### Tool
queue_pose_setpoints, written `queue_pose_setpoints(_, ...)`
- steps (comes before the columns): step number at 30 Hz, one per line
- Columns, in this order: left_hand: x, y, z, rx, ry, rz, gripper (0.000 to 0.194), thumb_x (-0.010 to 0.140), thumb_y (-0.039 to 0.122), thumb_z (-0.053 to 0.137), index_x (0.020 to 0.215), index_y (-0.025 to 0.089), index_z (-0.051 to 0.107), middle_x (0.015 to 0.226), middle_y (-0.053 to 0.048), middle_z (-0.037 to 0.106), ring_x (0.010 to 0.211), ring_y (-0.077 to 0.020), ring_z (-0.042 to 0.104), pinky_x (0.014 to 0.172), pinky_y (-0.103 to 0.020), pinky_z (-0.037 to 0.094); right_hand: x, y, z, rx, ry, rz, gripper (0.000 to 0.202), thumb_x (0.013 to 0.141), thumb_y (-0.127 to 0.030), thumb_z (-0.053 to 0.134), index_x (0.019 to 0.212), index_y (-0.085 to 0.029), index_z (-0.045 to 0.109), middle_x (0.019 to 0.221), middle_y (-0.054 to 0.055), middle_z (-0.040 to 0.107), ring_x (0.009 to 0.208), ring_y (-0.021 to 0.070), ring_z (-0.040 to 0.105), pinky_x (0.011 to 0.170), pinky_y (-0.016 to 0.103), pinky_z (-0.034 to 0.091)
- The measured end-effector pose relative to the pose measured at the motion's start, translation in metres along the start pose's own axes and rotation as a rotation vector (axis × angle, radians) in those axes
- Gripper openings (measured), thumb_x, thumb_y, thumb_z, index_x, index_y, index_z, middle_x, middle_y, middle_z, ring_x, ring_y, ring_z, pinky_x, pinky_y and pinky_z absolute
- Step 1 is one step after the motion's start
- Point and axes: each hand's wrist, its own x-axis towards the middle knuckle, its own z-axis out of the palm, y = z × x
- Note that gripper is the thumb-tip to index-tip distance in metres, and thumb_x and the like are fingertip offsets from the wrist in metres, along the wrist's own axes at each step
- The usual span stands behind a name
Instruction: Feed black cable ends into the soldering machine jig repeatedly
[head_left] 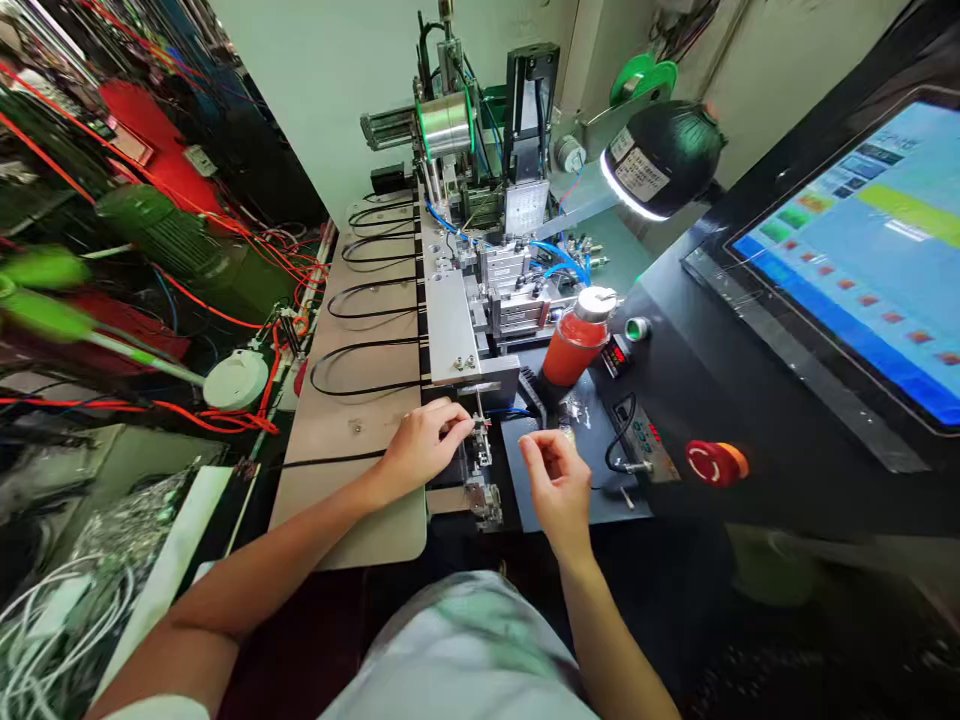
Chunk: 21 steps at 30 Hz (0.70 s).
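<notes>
Left hand (421,447), fingertips bunched at fixture (482,446), pinch obscured; right hand (561,488), fingers curled, contents indiscernible, bottle (574,345) beyond them.

From my screen, the tabletop (322,425) looks smooth, matt. I see shiny metal on the fixture (482,447), glossy plastic on the lamp (675,140).

Left of the bottle (572,352) lies the cover plate (452,325) and, farther left, the board (375,417) bearing cables (365,349); right of it stands the screen (862,260). Behind the bottle are the lamp (667,155), back-right, and wire spool (446,127), back-left. Before the bottle is the right hand (559,485), with the left hand (426,445) front-left, at a small fixture (482,442).
</notes>
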Motion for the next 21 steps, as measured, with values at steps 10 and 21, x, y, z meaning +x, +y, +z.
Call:
queue_pose_setpoints(10, 0.005, -0.005, 0.006, 0.113, -0.03, -0.07, 0.024, 0.09, 0.028, 0.049, 0.078, 0.018, 0.067, 0.077, -0.002, 0.065, 0.071, -0.0154, 0.056, 0.065, -0.026, 0.036, 0.0, 0.008, -0.007, -0.002, -0.007, 0.041, 0.028, 0.088, -0.041, 0.058, 0.073, -0.018, 0.058, 0.064, -0.003, 0.051, 0.059, 0.011, 0.045, 0.055, 0.023, 0.036)
queue_pose_setpoints(21, 0.01, 0.003, 0.007, 0.17, -0.031, -0.098, 0.021, 0.087, 0.023, 0.051, 0.074, 0.018, 0.067, 0.072, -0.001, 0.065, 0.067, -0.0144, 0.056, 0.064, -0.025, 0.035, 0.02, 0.014, 0.007, -0.079, -0.272, -0.05, 0.032, 0.096, -0.039, 0.042, 0.071, -0.02, 0.047, 0.063, -0.004, 0.044, 0.058, 0.0106, 0.041, 0.056, 0.024, 0.032)
